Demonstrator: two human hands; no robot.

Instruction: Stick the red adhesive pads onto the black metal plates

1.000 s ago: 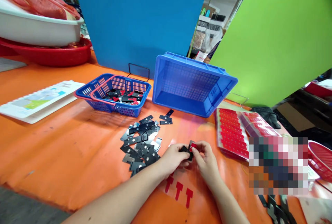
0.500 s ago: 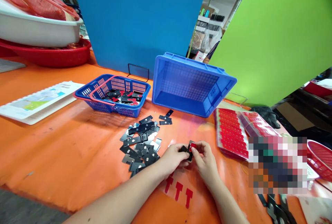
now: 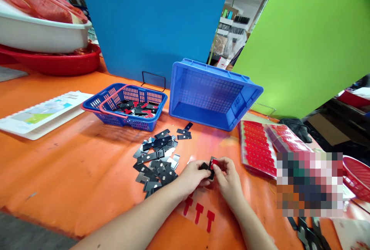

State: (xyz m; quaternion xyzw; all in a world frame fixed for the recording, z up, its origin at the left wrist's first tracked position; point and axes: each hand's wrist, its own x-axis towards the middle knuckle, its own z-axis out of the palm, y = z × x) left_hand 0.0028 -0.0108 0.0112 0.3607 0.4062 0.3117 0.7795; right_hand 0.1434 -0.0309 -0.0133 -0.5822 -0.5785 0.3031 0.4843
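Observation:
My left hand [image 3: 189,176] is closed on a small black metal plate [image 3: 212,175], its fingers partly hiding the piece. Against the plate's upper end, my right hand [image 3: 230,178] pinches a red sticker [image 3: 214,163] between thumb and fingers. Just below both hands lies a clear sheet bearing red T-shaped stickers [image 3: 199,213]; my left wrist covers part of it. To the left of my hands spreads a loose pile of black and silver metal plates [image 3: 157,165], and a few more plates [image 3: 184,132] lie behind it.
A blue basket [image 3: 124,117] at the back left holds plates with red stickers. Beside it a blue crate [image 3: 214,95] stands on its side. Stacked red sticker sheets [image 3: 258,147] lie to the right, with black-handled tools [image 3: 310,234] nearer. A spiral-bound booklet [image 3: 43,113] lies far left.

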